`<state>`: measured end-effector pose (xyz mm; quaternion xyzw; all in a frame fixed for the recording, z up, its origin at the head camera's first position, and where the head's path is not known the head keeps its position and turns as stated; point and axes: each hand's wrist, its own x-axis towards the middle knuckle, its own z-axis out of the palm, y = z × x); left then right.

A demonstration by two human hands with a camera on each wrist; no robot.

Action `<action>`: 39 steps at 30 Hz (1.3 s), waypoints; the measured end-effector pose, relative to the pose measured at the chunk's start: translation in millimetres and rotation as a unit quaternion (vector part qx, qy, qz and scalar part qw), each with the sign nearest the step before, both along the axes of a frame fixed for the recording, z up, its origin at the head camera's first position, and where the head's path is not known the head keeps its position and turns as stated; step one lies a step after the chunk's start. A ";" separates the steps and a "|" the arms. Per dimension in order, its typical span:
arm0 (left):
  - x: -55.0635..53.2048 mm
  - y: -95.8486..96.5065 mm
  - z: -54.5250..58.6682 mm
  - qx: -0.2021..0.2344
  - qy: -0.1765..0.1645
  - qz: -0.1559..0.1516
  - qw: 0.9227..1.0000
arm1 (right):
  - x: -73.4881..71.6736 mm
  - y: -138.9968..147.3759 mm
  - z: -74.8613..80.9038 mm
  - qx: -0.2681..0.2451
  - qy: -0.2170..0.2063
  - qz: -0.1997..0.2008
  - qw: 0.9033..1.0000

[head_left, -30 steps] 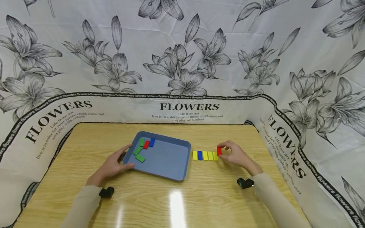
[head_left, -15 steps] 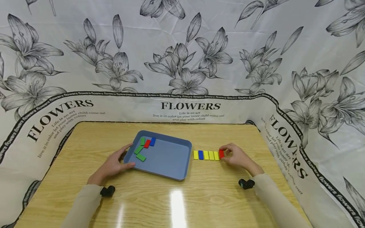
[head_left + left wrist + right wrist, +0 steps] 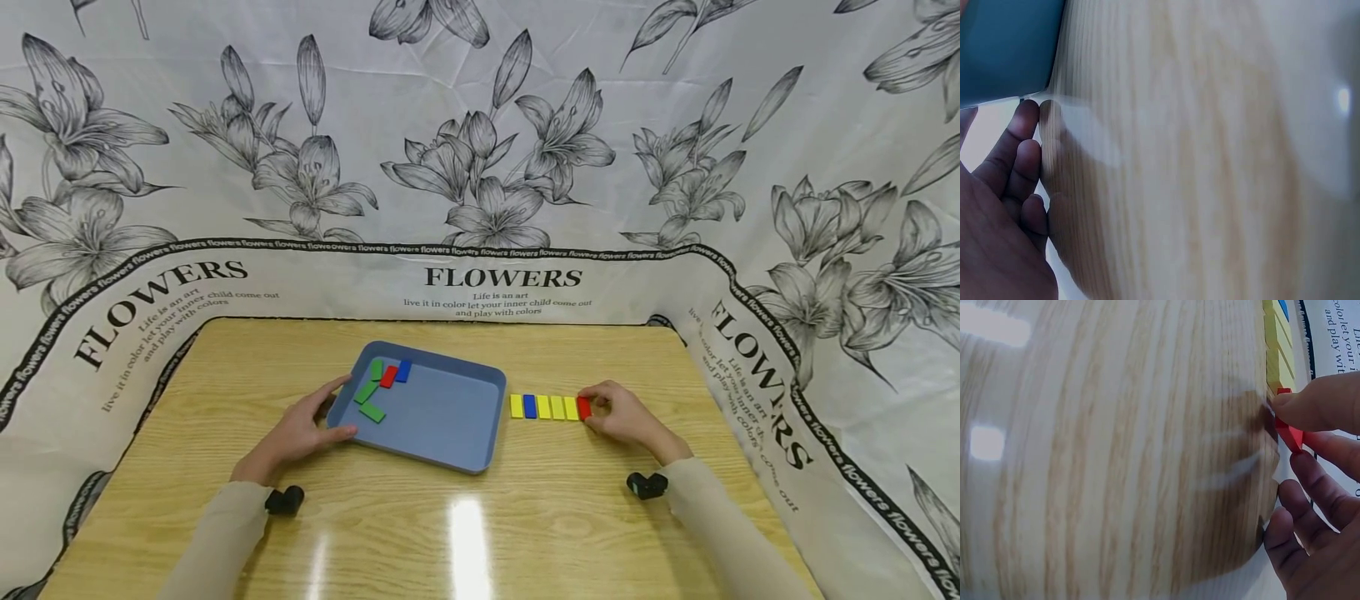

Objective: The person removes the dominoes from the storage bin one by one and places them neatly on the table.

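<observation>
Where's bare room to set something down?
Bare: right half of the blue-grey rectangular tray; wooden table between the beige sleeves; table between the row of yellow, blue and red rectangular blocks and floral cloth. Crowded: tray's left end, with green, red and blue blocks and the left hand; the row's red end, in the right hand.

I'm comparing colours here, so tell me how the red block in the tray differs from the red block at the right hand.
The first red block lies in the tray with no hand on it; the second red block, outside it, is pinched by the right hand. The first sits between a green block and a blue block, while the second is next to a yellow block. Both are red.
</observation>
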<state>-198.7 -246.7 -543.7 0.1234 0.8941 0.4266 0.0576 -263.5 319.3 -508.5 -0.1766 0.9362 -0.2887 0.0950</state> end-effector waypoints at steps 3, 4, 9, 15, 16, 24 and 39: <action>-0.4 -0.3 -0.1 0.001 0.002 -0.002 1.000 | 0.1 -0.1 -1.2 0.001 0.001 0.001 1.000; -0.5 -0.6 -0.1 0.001 0.002 -0.003 1.000 | 0.1 -0.1 -1.6 0.001 0.002 0.001 1.000; -0.8 -1.4 -0.8 0.003 0.002 -0.007 1.000 | -0.1 0.2 -4.3 0.002 0.009 0.004 1.000; -0.3 -1.3 0.6 0.002 -0.002 -0.009 1.000 | -0.6 0.7 -6.6 0.000 0.012 0.004 1.000; -0.3 -1.1 0.9 0.002 -0.002 -0.008 1.000 | -0.7 0.7 -6.8 0.000 0.011 0.003 1.000; -0.4 -0.6 0.0 -0.002 0.005 -0.007 1.000 | 0.1 -0.3 -7.0 0.000 0.009 -0.002 1.000; 0.4 -0.2 0.5 -0.003 0.003 -0.005 1.000 | 2.0 -0.4 -5.8 -0.002 0.010 0.001 1.000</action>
